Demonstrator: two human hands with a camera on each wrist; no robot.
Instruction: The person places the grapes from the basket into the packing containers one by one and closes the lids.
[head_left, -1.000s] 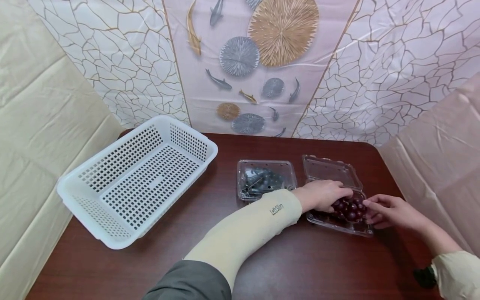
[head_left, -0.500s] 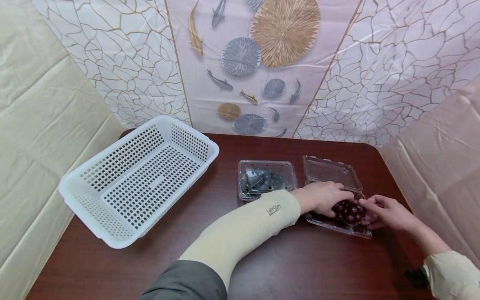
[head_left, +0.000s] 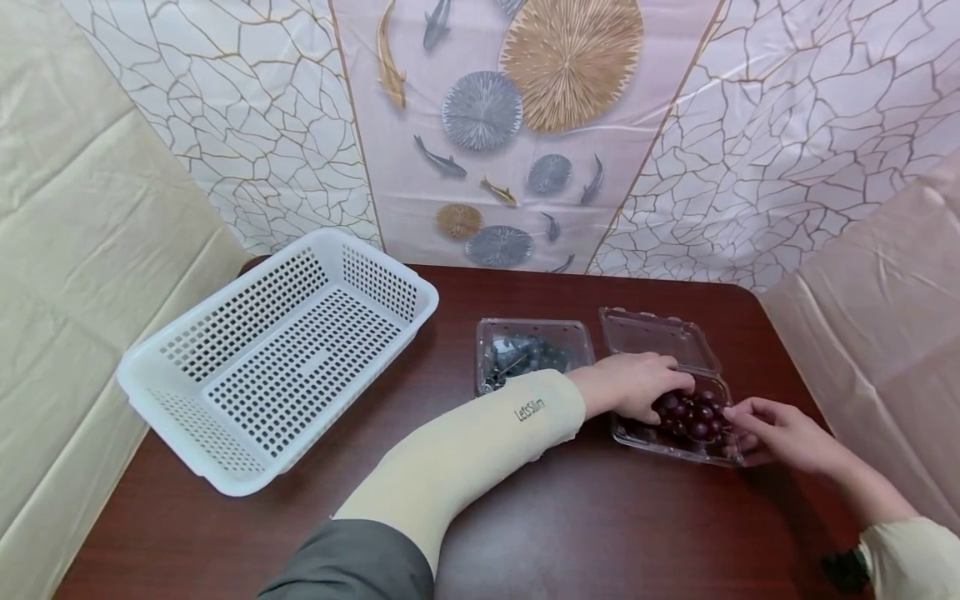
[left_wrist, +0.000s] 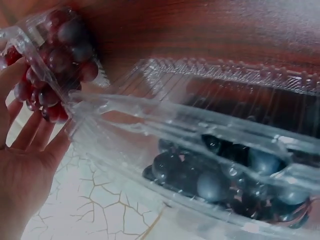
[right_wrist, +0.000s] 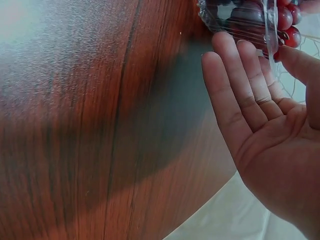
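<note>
A bunch of dark red grapes (head_left: 696,417) lies in a clear plastic clamshell (head_left: 667,450) at the table's right, its lid (head_left: 660,340) folded back. My left hand (head_left: 636,387) reaches in from the left, its fingers curving over the grapes; in the left wrist view the hand (left_wrist: 27,170) cups their side. At the clamshell's right end, my right hand (head_left: 787,435) pinches the wall. The right wrist view shows its thumb over the rim beside the grapes and its fingers (right_wrist: 227,95) along the outside. A lidded clamshell (head_left: 534,342) of dark blue-black grapes (left_wrist: 220,185) stands left of it, partly hidden by my left sleeve.
A large white perforated basket (head_left: 408,329) stands on the left of the dark wooden table (head_left: 570,517). Patterned cloth (head_left: 480,183) hangs behind the table, with beige cloth on both sides. My left forearm crosses in front of the lidded clamshell.
My left hand has shifted slightly left and back, and the grapes and the clamshell's lid have shifted slightly left too. The right hand stays at the clamshell's right end.
</note>
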